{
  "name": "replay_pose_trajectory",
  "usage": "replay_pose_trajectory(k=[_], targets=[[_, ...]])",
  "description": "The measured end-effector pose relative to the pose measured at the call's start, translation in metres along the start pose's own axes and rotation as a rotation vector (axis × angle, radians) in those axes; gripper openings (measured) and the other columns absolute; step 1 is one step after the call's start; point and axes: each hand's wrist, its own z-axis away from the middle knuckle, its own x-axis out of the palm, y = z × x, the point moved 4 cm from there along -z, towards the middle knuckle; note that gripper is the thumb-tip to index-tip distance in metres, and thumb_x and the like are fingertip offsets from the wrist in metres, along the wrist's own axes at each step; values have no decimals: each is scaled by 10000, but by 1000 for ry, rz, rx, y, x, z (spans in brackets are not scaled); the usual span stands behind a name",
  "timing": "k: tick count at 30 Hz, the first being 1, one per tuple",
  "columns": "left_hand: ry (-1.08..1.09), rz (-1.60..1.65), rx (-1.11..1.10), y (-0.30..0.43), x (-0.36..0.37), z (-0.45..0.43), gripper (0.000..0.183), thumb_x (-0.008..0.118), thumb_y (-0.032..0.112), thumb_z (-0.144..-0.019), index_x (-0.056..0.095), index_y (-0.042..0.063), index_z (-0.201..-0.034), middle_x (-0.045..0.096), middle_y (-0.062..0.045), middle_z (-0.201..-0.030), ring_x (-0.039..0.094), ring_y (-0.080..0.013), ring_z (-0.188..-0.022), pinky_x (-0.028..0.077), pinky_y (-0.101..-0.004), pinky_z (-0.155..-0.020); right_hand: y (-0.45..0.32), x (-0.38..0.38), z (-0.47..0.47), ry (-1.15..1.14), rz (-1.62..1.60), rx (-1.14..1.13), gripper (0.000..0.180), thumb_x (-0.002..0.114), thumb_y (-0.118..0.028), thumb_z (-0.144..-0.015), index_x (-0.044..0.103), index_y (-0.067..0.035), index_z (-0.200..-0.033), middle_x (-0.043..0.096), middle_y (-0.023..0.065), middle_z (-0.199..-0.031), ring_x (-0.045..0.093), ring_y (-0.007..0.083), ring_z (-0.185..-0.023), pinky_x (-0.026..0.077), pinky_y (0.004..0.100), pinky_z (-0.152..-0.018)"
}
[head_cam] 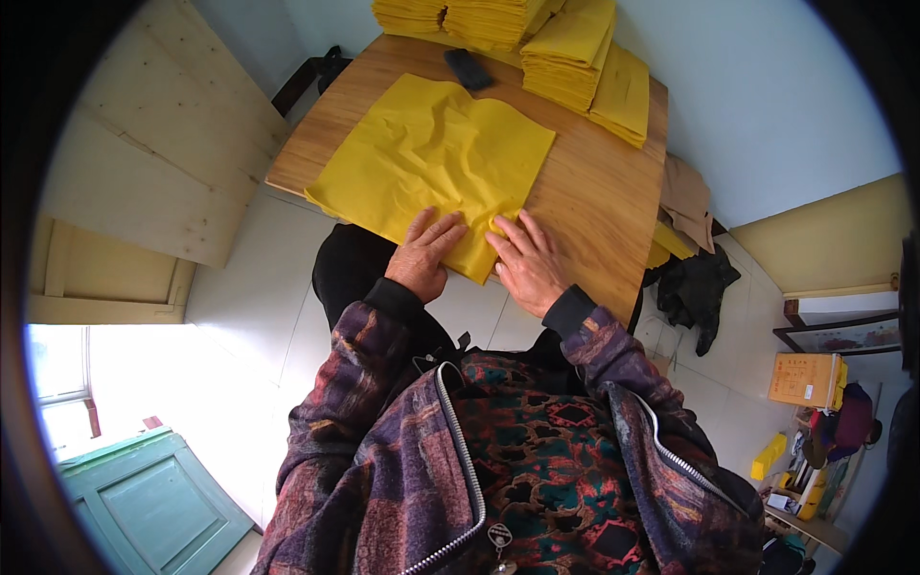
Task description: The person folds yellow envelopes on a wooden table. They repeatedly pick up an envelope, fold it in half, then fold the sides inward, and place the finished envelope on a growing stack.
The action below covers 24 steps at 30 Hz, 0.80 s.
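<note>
A wrinkled yellow sheet, paper or thin fabric, (431, 151) lies on the wooden table (596, 194), its near corner hanging over the front edge. My left hand (424, 259) rests flat on its near edge with the fingers spread. Just to the right, my right hand (528, 259) has its fingertips on the sheet's right edge, where the material is bunched up. Neither hand is closed around it. Beyond the sheet lies a dark, flat block or cloth (467, 68).
Folded yellow sheets are piled at the table's back (489, 21) and back right (564, 72). A wooden panel (165, 129) stands at left. Dark cloth (693, 291) lies beside the table at right. A cardboard box (801, 379) is farther right.
</note>
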Motion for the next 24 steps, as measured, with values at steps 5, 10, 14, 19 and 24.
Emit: replay_pose_trajectory(k=[5, 10, 14, 19, 24], targets=[[-37, 177, 8, -4, -5, 0, 653, 566, 14, -605, 528, 75, -1253, 454, -93, -1380, 297, -412, -1324, 307, -451, -1097, -1, -1, -7, -20, -14, -7, 416, 567, -186, -867, 524, -98, -1271, 407, 55, -1396, 278, 327, -1334, 252, 519, -1062], [-53, 277, 37, -10, -12, -3, 639, 669, 104, -609, 537, 62, -1233, 472, -98, -1354, 324, -391, -1302, 302, -438, -1093, -2, -2, -18, -13, -35, -5, 390, 545, -208, -882, 531, -83, -1251, 456, 73, -1343, 315, 335, -1304, 248, 522, -1055], [29, 231, 10, -6, -8, -3, 591, 673, 105, -629, 566, 58, -1209, 511, -96, -1313, 373, -354, -1270, 298, -444, -1083, -3, -1, -25, -17, -65, 28, 368, 539, -228, -888, 540, -82, -1225, 487, 76, -1308, 355, 334, -1272, 252, 524, -1046], [174, 143, -20, -6, 0, -2, 424, 685, 79, -696, 635, 75, -1117, 586, -73, -1216, 442, -326, -1208, 366, -424, -1033, -5, -11, -31, 48, -113, 30, 365, 559, -209, -875, 537, -55, -1206, 523, 94, -1254, 390, 333, -1243, 312, 487, -1020], [221, 337, -104, -23, 5, -9, 230, 628, 185, -863, 665, 51, -1046, 619, -96, -1168, 455, -323, -1188, 371, -406, -1003, 5, -31, -16, 191, -192, 32, 395, 602, -196, -850, 538, -20, -1198, 524, 116, -1247, 396, 335, -1242, 363, 433, -1011]])
